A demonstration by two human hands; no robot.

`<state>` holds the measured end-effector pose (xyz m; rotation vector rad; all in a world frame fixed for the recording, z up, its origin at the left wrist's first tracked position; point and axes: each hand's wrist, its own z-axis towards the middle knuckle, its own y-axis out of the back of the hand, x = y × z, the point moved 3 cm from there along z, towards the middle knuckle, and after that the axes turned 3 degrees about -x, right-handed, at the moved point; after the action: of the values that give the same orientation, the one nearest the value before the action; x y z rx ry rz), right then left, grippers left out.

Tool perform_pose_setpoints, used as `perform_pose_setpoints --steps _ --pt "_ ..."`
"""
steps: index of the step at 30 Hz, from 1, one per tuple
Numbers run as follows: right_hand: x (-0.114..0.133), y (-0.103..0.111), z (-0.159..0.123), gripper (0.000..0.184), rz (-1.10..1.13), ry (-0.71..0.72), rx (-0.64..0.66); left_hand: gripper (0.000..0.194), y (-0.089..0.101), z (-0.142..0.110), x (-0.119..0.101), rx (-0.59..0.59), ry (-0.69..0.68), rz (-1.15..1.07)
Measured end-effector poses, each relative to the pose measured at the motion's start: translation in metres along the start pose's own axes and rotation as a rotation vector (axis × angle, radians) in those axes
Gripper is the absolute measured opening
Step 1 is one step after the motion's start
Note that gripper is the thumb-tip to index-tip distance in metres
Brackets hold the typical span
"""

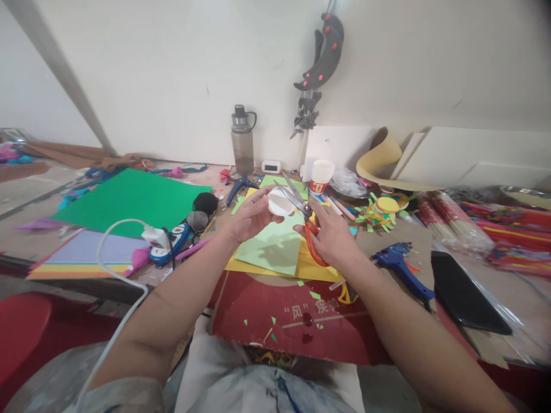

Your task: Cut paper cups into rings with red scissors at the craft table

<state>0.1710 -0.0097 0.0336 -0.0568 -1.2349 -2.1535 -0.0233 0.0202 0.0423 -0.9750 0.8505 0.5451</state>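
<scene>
My left hand (251, 217) is closed around a small white round paper cup piece (279, 202), held above the table. My right hand (331, 236) grips red-handled scissors (310, 229); their open blades (289, 192) reach up to the white piece's right edge. Under both hands lie a light green sheet (271, 248) and yellow sheets (308, 268) on a dark red board (279, 312) strewn with small green snippets.
A large green sheet (131, 199) and stacked coloured paper (86, 255) lie at left, with a white cable (116, 287) and glue gun (172, 241). A blue glue gun (402, 264), black tray (467, 292), paper cup (321, 175), water bottle (243, 140) and stick bundles (456, 226) surround them.
</scene>
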Motion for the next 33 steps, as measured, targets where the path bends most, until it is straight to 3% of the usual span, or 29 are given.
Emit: perform_pose_setpoints --steps 10,21,33 --pt "0.001 -0.001 0.0 0.058 -0.064 -0.019 0.047 0.053 0.004 0.001 -0.002 -0.034 -0.019 0.024" --pt "0.004 0.0 0.001 0.055 -0.008 0.017 0.019 0.055 0.009 0.001 -0.002 0.032 0.031 0.0" --pt "0.005 -0.002 -0.001 0.051 -0.086 -0.019 0.109 0.052 0.017 0.003 0.002 -0.002 0.092 0.021"
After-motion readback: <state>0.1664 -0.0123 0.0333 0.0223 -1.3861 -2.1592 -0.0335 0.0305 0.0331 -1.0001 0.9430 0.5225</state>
